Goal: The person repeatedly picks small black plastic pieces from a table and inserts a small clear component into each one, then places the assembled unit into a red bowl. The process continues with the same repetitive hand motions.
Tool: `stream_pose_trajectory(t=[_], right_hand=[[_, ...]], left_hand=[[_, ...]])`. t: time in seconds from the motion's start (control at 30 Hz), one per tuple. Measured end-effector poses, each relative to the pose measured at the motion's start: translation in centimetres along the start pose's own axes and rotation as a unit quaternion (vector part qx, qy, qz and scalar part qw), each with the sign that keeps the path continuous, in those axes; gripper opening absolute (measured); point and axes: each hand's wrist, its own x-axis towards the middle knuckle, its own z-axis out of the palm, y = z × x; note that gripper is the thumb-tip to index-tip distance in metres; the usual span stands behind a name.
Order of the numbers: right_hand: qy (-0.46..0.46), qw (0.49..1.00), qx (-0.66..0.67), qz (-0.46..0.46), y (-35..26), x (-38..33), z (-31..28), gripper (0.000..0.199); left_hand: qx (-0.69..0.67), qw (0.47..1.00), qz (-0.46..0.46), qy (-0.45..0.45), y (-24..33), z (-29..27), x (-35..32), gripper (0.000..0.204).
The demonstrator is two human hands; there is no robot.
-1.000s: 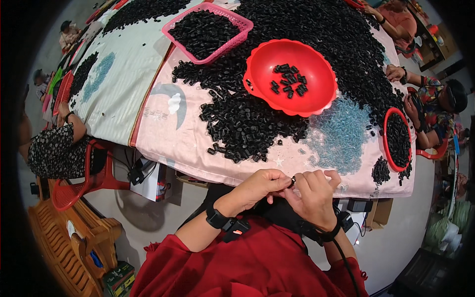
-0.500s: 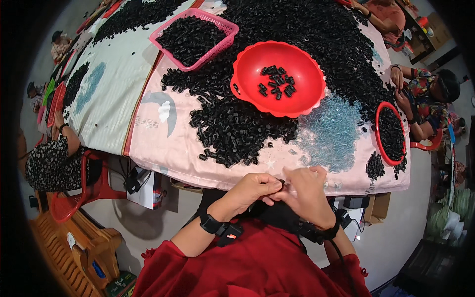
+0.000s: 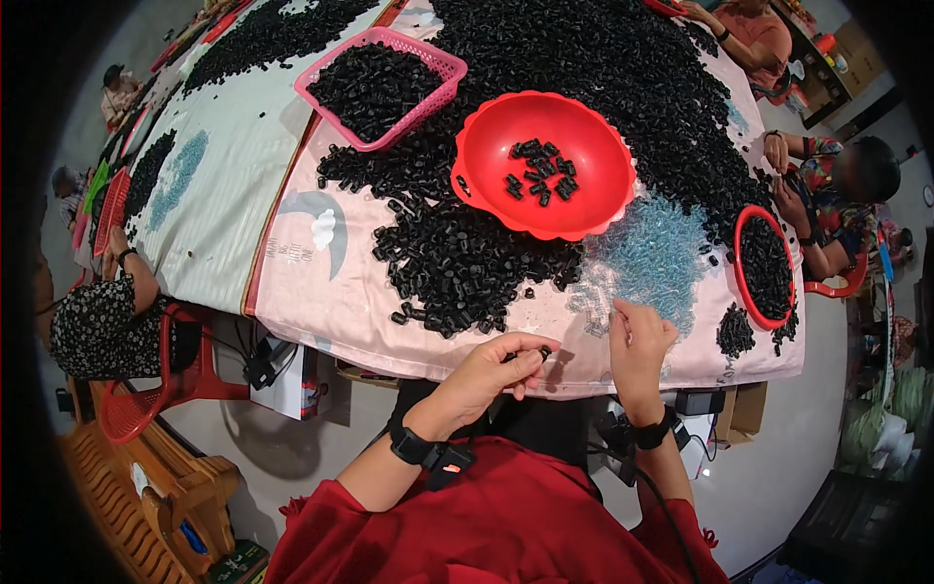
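My left hand [image 3: 494,375] pinches a small black plastic cap-like piece [image 3: 543,353] between thumb and fingers, just over the near table edge. To its right, my right hand [image 3: 642,352] is over the cloth by the near edge of a spread of tiny clear, bluish tube-like pieces [image 3: 650,258]. Its fingertips are drawn together; whether a piece is between them is too small to see. Ahead of my left hand lies a heap of black pieces [image 3: 457,268]. Beyond it stands a red scalloped bowl [image 3: 486,146] with several black pieces inside.
A pink basket [image 3: 449,73] full of black pieces stands at the back left. At the right edge sits a red oval basket [image 3: 743,268], also filled. A large black pile [image 3: 584,54] covers the far pink cloth. Other people work along both sides; a red chair [image 3: 180,375] is at left.
My right hand has come away from my left and moved right and forward, toward the clear pieces. My left hand keeps its black piece and has shifted slightly left.
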Motion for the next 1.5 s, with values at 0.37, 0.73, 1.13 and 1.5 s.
stream_pose_trajectory(t=[0.37,0.73,1.13,1.5], right_hand=[[-0.001,0.992,-0.096,-0.083,-2.1,0.8,1.4,0.012],[0.026,0.999,-0.024,-0.022,-2.0,1.4,2.0,0.014],[0.032,0.997,-0.045,-0.045,-2.0,0.4,-0.1,0.016],[0.051,0.997,-0.034,-0.049,-1.5,-0.6,0.0,0.014]], left_hand=[[-0.025,0.999,0.031,-0.027,-0.3,-0.5,-0.1,0.035],[-0.079,0.996,0.031,0.018,2.5,-0.4,0.4,0.031],[0.105,0.978,0.148,0.101,14.8,0.0,7.4,0.069],[0.376,0.881,0.165,0.234,9.7,-0.4,5.5,0.027]])
